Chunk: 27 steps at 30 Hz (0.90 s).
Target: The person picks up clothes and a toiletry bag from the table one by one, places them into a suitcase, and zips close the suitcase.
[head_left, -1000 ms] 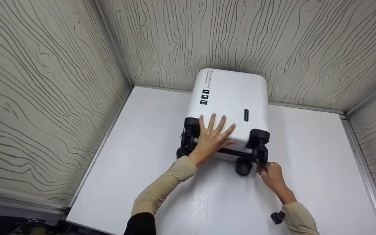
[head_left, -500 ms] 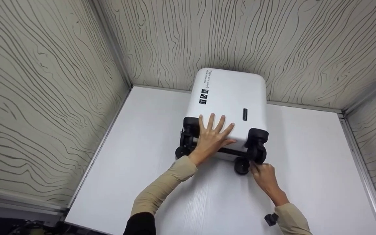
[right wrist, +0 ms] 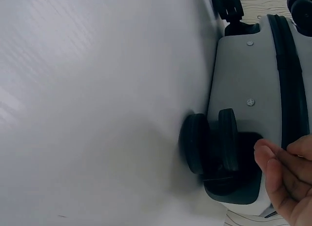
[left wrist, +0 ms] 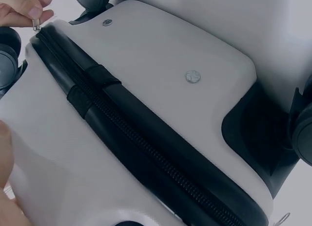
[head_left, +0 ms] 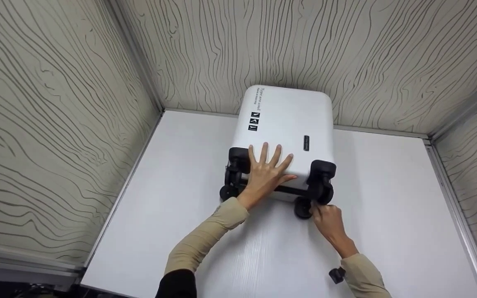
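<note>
A white hard-shell suitcase lies on its side on the white surface, its wheeled end towards me. My left hand rests on its upper face near that end, fingers straight and spread. Across the wheeled end runs a black zipper, seen closely in the left wrist view. My right hand is at the right end of this zipper, beside a black wheel. Its thumb and finger pinch a small metal zipper pull; in the right wrist view the curled fingers hide the pull.
Behind the suitcase stands a wood-grain patterned back wall. A similar left wall borders the white table. Black caster wheels stick out from the suitcase's near end.
My right hand has moved left and slightly up, from the outer side of the right wheels to between them. My left hand keeps its place on the suitcase. The view has shifted slightly.
</note>
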{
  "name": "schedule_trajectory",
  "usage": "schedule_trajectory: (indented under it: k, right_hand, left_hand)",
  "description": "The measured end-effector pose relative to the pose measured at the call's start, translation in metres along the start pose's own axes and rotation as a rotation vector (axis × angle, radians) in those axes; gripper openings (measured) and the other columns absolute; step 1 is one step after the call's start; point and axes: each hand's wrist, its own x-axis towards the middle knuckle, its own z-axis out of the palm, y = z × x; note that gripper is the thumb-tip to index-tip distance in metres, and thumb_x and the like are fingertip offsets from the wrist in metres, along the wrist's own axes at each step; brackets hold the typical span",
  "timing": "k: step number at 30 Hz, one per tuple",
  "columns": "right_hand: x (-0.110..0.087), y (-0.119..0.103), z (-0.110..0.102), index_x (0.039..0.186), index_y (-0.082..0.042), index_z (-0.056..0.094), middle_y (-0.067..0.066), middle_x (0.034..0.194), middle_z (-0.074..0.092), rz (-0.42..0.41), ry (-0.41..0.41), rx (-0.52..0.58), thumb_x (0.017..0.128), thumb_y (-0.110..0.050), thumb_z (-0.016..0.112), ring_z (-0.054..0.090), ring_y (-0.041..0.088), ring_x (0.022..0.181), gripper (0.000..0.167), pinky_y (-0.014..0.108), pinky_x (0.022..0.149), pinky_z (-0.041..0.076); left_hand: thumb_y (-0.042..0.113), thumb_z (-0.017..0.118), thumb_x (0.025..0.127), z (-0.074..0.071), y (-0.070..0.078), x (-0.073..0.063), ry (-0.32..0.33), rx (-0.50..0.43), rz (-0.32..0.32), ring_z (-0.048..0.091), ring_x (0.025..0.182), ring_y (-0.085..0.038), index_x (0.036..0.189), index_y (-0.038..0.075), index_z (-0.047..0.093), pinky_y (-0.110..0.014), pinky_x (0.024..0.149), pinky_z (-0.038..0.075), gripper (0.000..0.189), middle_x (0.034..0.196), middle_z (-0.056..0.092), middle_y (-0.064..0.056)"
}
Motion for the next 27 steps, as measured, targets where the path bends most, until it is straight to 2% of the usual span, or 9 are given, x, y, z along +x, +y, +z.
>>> schedule_trajectory:
  k: [2,5,11,15,19,22,25,27]
  right_hand:
    - [0.001,0.001,0.000,0.061,-0.009,0.056,-0.002,0.052,0.059,0.008,-0.006,0.006,0.076,0.012,0.065,0.037,0.003,0.044,0.027,0.030,0.037,0.035]
    - [0.000,0.004,-0.001,0.059,-0.010,0.056,-0.001,0.051,0.058,0.042,-0.012,-0.005,0.077,0.010,0.065,0.037,0.005,0.044,0.028,0.031,0.038,0.035]
    - [-0.004,0.011,-0.005,0.055,-0.012,0.045,-0.002,0.045,0.039,0.130,-0.019,-0.062,0.079,0.005,0.068,0.029,0.013,0.044,0.037,0.039,0.036,0.033]
    - [-0.004,0.012,-0.008,0.054,-0.012,0.042,-0.003,0.046,0.035,0.155,-0.037,-0.079,0.082,0.000,0.069,0.029,0.016,0.045,0.041,0.042,0.037,0.031]
    - [-0.002,0.008,-0.009,0.054,-0.013,0.040,-0.001,0.046,0.037,0.219,-0.063,-0.069,0.083,0.001,0.066,0.030,0.017,0.045,0.041,0.042,0.038,0.032]
    - [0.001,0.006,-0.010,0.053,-0.014,0.039,0.001,0.046,0.039,0.266,-0.083,-0.057,0.082,0.003,0.062,0.031,0.019,0.046,0.041,0.042,0.039,0.033]
    - [0.003,0.006,-0.012,0.053,-0.015,0.037,0.003,0.047,0.040,0.297,-0.102,-0.046,0.084,0.003,0.061,0.032,0.020,0.046,0.043,0.042,0.040,0.033]
    - [0.004,0.008,-0.012,0.053,-0.016,0.035,0.001,0.047,0.038,0.314,-0.103,-0.047,0.084,0.004,0.059,0.031,0.019,0.046,0.044,0.040,0.040,0.031]
  left_hand:
    - [0.073,0.052,0.085,-0.001,0.000,0.000,-0.016,0.001,-0.011,0.055,0.121,-0.046,0.128,0.030,0.068,-0.077,0.093,0.033,0.062,0.130,0.063,-0.011]
    - [0.073,0.050,0.086,-0.005,0.003,0.004,-0.075,0.011,-0.029,0.054,0.122,-0.045,0.129,0.031,0.067,-0.076,0.094,0.032,0.063,0.133,0.062,-0.010]
    - [0.074,0.044,0.089,-0.016,0.005,0.011,-0.266,-0.035,-0.048,0.047,0.131,-0.041,0.139,0.028,0.059,-0.073,0.100,0.029,0.069,0.143,0.054,-0.008]
    - [0.076,0.046,0.087,-0.023,-0.007,0.009,-0.362,-0.007,-0.071,0.042,0.135,-0.042,0.143,0.030,0.054,-0.068,0.104,0.029,0.073,0.147,0.049,-0.008]
    - [0.083,0.041,0.082,-0.027,-0.022,0.003,-0.449,0.058,-0.125,0.032,0.139,-0.047,0.148,0.038,0.045,-0.078,0.098,0.024,0.080,0.154,0.041,-0.004]
    - [0.086,0.034,0.082,-0.028,-0.029,0.000,-0.539,0.028,-0.179,0.020,0.144,-0.047,0.152,0.044,0.034,-0.084,0.091,0.021,0.082,0.160,0.029,0.002]
    - [0.087,0.031,0.081,-0.028,-0.032,-0.001,-0.598,-0.010,-0.235,0.013,0.147,-0.042,0.154,0.045,0.028,-0.081,0.089,0.031,0.085,0.163,0.021,0.003]
    - [0.089,0.031,0.080,-0.028,-0.034,-0.001,-0.599,-0.015,-0.258,0.014,0.148,-0.038,0.154,0.045,0.028,-0.076,0.087,0.038,0.087,0.163,0.021,0.001]
